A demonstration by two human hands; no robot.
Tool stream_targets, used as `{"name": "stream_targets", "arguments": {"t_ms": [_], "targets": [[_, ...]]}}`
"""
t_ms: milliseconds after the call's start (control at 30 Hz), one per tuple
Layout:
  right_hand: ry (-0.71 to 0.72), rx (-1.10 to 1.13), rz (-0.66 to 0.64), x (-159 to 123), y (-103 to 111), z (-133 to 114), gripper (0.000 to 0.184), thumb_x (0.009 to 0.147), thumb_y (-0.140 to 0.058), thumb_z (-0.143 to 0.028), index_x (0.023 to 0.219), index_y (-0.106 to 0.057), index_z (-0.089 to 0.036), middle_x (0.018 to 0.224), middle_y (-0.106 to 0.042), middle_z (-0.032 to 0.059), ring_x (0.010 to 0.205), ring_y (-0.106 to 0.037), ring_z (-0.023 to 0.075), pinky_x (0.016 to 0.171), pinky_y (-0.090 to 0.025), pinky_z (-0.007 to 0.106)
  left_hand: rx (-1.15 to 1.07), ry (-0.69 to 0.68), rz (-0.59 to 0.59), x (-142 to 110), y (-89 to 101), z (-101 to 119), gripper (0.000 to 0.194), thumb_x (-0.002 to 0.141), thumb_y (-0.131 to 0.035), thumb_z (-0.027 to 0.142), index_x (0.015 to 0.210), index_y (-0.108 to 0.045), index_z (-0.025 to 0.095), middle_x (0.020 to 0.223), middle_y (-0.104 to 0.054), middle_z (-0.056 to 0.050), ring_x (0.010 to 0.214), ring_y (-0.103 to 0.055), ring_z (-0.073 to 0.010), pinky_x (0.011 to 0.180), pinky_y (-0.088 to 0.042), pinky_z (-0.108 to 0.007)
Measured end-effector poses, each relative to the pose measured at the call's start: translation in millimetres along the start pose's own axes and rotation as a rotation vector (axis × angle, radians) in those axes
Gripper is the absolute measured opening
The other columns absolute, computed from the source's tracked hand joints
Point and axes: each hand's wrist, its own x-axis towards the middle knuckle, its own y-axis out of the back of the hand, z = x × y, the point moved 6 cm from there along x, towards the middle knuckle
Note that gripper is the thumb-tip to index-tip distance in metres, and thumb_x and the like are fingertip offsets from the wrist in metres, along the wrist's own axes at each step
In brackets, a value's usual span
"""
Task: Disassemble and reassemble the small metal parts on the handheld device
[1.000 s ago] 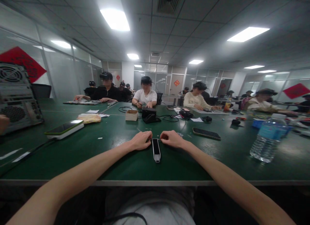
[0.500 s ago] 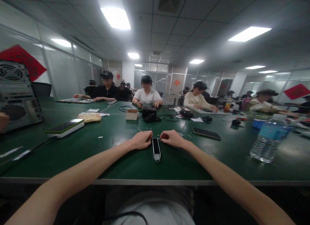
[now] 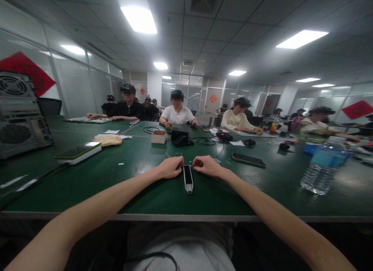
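A slim white device with a long black face (image 3: 188, 177) lies on the green table, its narrow end toward me. My left hand (image 3: 171, 167) rests just left of its far end, fingers curled together. On the other side, my right hand (image 3: 206, 165) is at the far right corner, thumb and fingertips drawn into a pinch. Anything between the fingers of either hand is too small to make out. I cannot tell whether the fingertips touch the device. A tiny bit (image 3: 190, 161) lies on the table just past its far end.
A phone (image 3: 248, 159) and a water bottle (image 3: 322, 168) are to the right. Leftward are a green-edged device (image 3: 78, 152) and a computer case (image 3: 23, 119). Ahead stand a small box (image 3: 159, 137) and a black device (image 3: 179, 135) with cables. Several people sit across the table.
My hands and the white device stay nearly in place. Across the table, the person in white has shifted their hands slightly.
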Motion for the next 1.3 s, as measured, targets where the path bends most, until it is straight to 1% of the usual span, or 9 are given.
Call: {"name": "stream_targets", "arguments": {"t_ms": [267,433,500,600,700,800,900,1133,1300], "targets": [[0.012,-0.012,0.011,1,0,-1,0.013,0.074,-0.059,-0.012,0.084,-0.065,-0.015,0.077,-0.066,0.0017,0.068,-0.060,0.0124,0.065,-0.047,0.023,-0.008,-0.006,0.007,0,-1.2,-1,0.016,0.078,-0.047,0.016,0.093,-0.048,0.021,0.087,-0.061,-0.003,0.077,-0.059,-0.0197,0.066,-0.042,-0.027],[0.009,-0.114,0.095,2,8,0,0.012,0.072,-0.057,-0.008,0.079,-0.064,-0.014,0.074,-0.063,0.0015,0.065,-0.056,0.0115,0.062,-0.043,0.022,0.014,-0.002,0.012,0,2.7,-2,0.020,0.074,-0.049,0.016,0.093,-0.049,0.020,0.087,-0.062,-0.003,0.077,-0.060,-0.0209,0.066,-0.043,-0.028],[0.022,-0.132,0.141,1,12,-1,0.012,0.073,-0.056,-0.009,0.080,-0.064,-0.015,0.075,-0.062,0.0015,0.066,-0.055,0.0116,0.062,-0.043,0.022,0.027,0.028,0.044,0,7.8,-4,0.024,0.072,-0.051,0.015,0.096,-0.049,0.019,0.089,-0.062,-0.004,0.079,-0.060,-0.0214,0.068,-0.043,-0.029],[0.095,-0.110,0.199,0,15,-10,0.012,0.077,-0.055,-0.010,0.083,-0.063,-0.015,0.079,-0.062,0.0027,0.070,-0.055,0.0129,0.067,-0.044,0.024,0.026,0.065,0.136,0,16.9,-6,0.027,0.073,-0.050,0.014,0.099,-0.049,0.019,0.093,-0.061,-0.004,0.080,-0.059,-0.0201,0.073,-0.043,-0.029],[0.192,-0.073,0.235,-1,14,-26,0.010,0.082,-0.055,-0.012,0.085,-0.063,-0.017,0.084,-0.063,0.0039,0.079,-0.056,0.0150,0.074,-0.045,0.027,-0.062,0.037,0.206,0,20.1,-3,0.018,0.082,-0.046,0.016,0.099,-0.049,0.019,0.091,-0.061,-0.004,0.079,-0.059,-0.0179,0.073,-0.044,-0.028],[0.270,-0.054,0.262,-3,11,-42,0.008,0.085,-0.055,-0.016,0.085,-0.063,-0.018,0.086,-0.062,0.0048,0.086,-0.056,0.0170,0.079,-0.045,0.030,-0.217,-0.045,0.200,0,15.9,6,0.014,0.090,-0.043,0.026,0.098,-0.051,0.018,0.088,-0.061,-0.003,0.079,-0.058,-0.0166,0.073,-0.045,-0.027],[0.313,-0.029,0.283,-5,10,-51,0.009,0.088,-0.054,-0.020,0.086,-0.062,-0.019,0.089,-0.061,0.0057,0.087,-0.056,0.0173,0.079,-0.045,0.029,-0.331,-0.076,0.192,-1,13.6,11,0.016,0.091,-0.045,0.029,0.095,-0.053,0.017,0.085,-0.061,-0.002,0.076,-0.058,-0.0152,0.071,-0.045,-0.025],[0.293,-0.001,0.275,-5,11,-48,0.016,0.091,-0.049,-0.025,0.089,-0.064,-0.020,0.093,-0.059,0.0064,0.088,-0.056,0.0171,0.080,-0.046,0.029,-0.526,-0.007,0.199,-4,22.7,16,0.019,0.087,-0.051,0.032,0.096,-0.057,0.016,0.090,-0.063,-0.002,0.077,-0.058,-0.0145,0.068,-0.046,-0.024],[0.322,-0.002,0.267,-5,10,-47,0.016,0.091,-0.050,-0.025,0.089,-0.065,-0.019,0.093,-0.058,0.0059,0.087,-0.057,0.0163,0.078,-0.046,0.028,-0.519,-0.009,0.191,-2,22.4,12,0.021,0.086,-0.055,0.032,0.096,-0.061,0.015,0.087,-0.062,-0.002,0.075,-0.057,-0.0138,0.066,-0.045,-0.023]]}}
